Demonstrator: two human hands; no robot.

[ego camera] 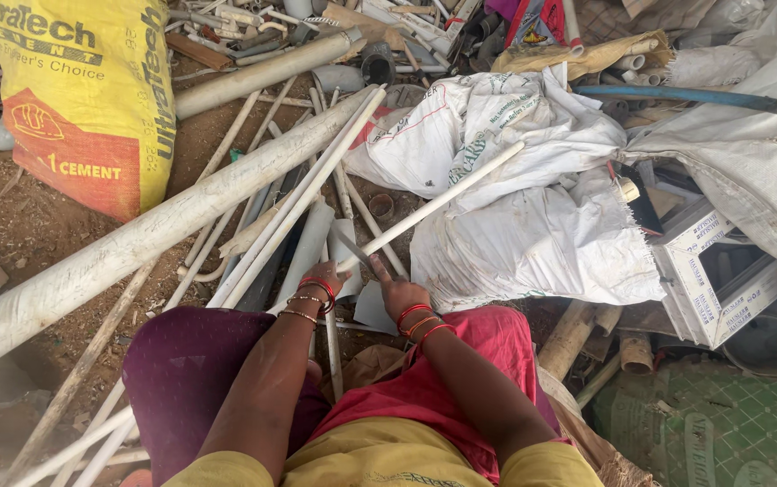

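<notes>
Where the person squats over a heap of scrap, the thick white pipe [136, 248] crosses the ground from lower left to upper right, beside a yellow cement sack [91, 99] and crumpled white woven sacks [515, 198]. A thin white conduit [434, 206] lies ahead of the hands, its long axis rising from near the wrists toward the upper right. Its near end sits between both hands. The left hand [321, 281] is closed on that end. The right hand [399, 293] is nearest the flat grey offcut [375, 308]; whether it is closed on anything cannot be told.
</notes>
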